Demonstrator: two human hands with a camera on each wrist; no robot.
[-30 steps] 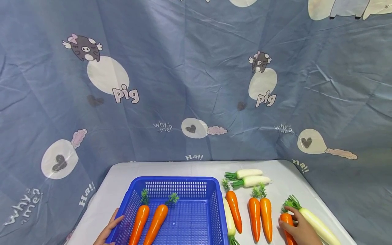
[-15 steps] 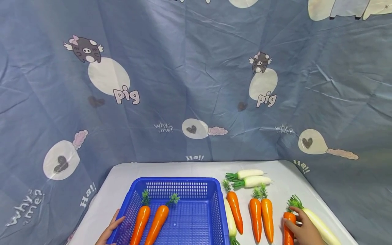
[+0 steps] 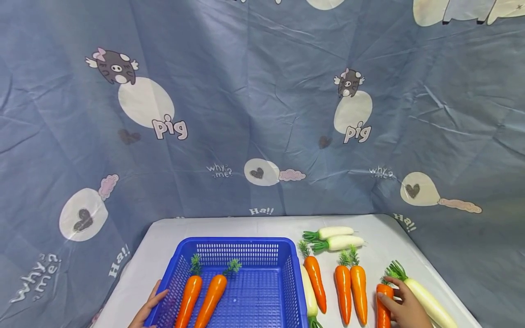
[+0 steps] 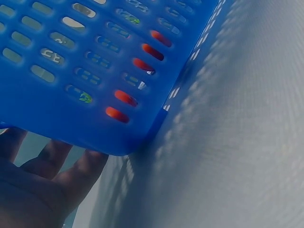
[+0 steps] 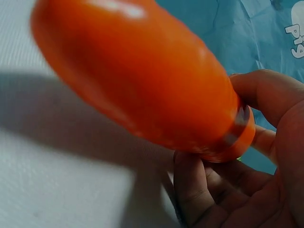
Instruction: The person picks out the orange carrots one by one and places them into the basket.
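Note:
My right hand holds an orange carrot near its leafy top, at the table's right side. In the right wrist view the carrot lies between thumb and fingers, with its shadow on the white surface. A long white radish lies just right of that hand. My left hand grips the left rim of a blue plastic basket, fingers over the edge. In the left wrist view its fingers pass behind the rim. Inside the basket lie two carrots, one left and one right.
Between basket and right hand lie one carrot and a pair, left and right. A white radish lies along the basket's right wall. Two more radishes, upper and lower, lie behind. Patterned cloth backs the table.
The right hand's carrot shifted slightly right, then slightly left, away from the large radish beside it. The left hand has stayed on the basket rim.

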